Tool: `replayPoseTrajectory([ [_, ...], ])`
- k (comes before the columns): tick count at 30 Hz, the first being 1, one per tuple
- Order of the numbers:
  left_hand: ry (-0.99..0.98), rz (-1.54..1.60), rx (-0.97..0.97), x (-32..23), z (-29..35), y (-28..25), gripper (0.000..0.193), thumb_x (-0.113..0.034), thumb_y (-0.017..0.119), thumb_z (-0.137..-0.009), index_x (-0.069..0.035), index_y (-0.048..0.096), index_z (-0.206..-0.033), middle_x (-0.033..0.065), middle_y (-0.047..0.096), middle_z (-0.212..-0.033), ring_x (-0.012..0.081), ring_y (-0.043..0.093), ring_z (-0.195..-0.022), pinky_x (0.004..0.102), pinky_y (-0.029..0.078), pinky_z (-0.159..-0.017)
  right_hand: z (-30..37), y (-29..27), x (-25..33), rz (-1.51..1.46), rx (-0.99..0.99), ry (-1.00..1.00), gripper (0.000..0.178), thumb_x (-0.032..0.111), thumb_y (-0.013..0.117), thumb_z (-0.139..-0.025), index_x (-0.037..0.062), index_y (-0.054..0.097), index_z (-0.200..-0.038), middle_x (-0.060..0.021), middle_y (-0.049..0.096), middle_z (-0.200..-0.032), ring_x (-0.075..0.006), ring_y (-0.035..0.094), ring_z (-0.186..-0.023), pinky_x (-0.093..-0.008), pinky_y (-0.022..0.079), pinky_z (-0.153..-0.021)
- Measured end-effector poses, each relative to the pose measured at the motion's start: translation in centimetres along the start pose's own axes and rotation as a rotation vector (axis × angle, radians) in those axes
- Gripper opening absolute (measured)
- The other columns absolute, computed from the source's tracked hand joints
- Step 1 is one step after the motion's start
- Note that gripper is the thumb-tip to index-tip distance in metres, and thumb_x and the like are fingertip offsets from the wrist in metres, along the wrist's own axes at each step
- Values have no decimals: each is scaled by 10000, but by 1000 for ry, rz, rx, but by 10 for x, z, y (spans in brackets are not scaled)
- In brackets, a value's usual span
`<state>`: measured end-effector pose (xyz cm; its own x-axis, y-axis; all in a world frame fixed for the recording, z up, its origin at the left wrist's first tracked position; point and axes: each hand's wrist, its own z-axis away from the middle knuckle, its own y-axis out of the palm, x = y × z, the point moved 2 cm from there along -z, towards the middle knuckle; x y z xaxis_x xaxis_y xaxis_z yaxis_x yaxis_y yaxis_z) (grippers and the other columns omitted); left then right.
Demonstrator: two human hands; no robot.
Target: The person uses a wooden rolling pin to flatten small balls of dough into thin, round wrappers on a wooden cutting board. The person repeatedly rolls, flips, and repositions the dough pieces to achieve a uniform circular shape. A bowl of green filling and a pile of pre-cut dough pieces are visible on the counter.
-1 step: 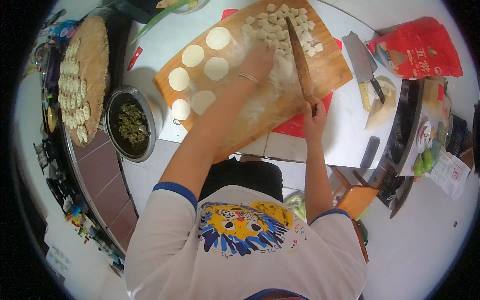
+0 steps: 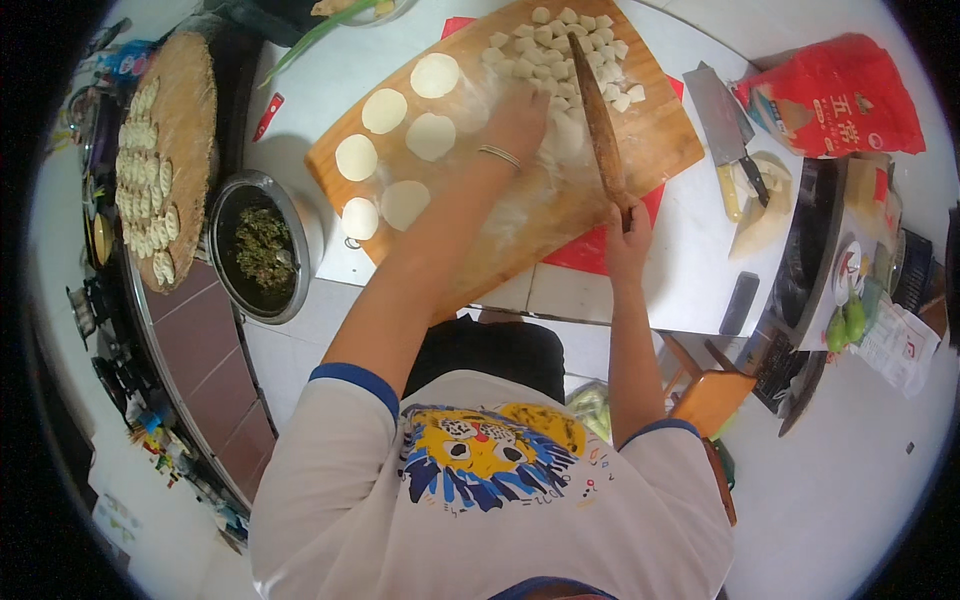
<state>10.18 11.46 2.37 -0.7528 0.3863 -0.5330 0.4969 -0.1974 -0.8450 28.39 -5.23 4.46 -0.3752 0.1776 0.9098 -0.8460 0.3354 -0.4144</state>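
Note:
My right hand (image 2: 629,235) grips the near end of a tapered wooden rolling pin (image 2: 598,120), which points away across a floured wooden board (image 2: 560,215). My left hand (image 2: 517,120) is low over the board, beside a crowd of small cut dough pieces (image 2: 545,58). Its fingers are blurred and partly hidden, so whether they hold dough is unclear. Several flat round dough wrappers (image 2: 431,137) lie on the board's left half, to the left of my left hand and forearm. Loose flour whitens the wood between my hands.
On the left stand a metal bowl of chopped green filling (image 2: 264,250) and a round tray of shaped dumplings (image 2: 190,150). A cleaver (image 2: 716,115), another knife, a red bag (image 2: 835,98) and a dark phone (image 2: 739,304) lie to the right. A wooden chair (image 2: 712,400) stands below the table edge.

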Motion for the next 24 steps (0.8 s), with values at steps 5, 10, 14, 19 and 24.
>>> replayPoseTrajectory([
  [5,248,50,-272,7,20,17,207,-50,623,-802,-13,563,-997,166,582,-1061,367,584,-930,437,502,-841,2,-3,-1,23,24,21,191,139,628,-915,-1,588,-1038,-102,597,-878,-189,576,-800,-310,472,-731],
  [10,42,142,-93,5,35,5,212,-84,653,-771,-24,576,-960,159,598,-985,352,590,-879,443,488,-786,6,1,0,56,22,45,229,164,644,-907,-2,587,-1055,-118,598,-883,-212,583,-804,-319,474,-739],
  [14,-7,206,126,-1,61,5,277,-51,684,-721,-64,575,-975,165,600,-948,368,589,-912,439,483,-789,9,-1,0,79,14,21,248,172,645,-906,-7,584,-1066,-126,606,-897,-230,588,-813,-334,475,-746],
  [19,-161,428,85,-9,116,1,292,6,685,-701,-42,525,-941,149,552,-949,357,572,-909,418,476,-776,10,2,-1,63,57,12,249,170,639,-909,-5,585,-1076,-136,613,-909,-243,593,-823,-341,476,-751],
  [24,-161,407,-16,-10,129,3,289,0,679,-708,-34,531,-953,150,540,-960,351,559,-911,422,473,-804,15,9,1,61,50,-18,266,194,637,-914,-3,586,-1086,-137,611,-913,-246,596,-820,-342,479,-744],
])
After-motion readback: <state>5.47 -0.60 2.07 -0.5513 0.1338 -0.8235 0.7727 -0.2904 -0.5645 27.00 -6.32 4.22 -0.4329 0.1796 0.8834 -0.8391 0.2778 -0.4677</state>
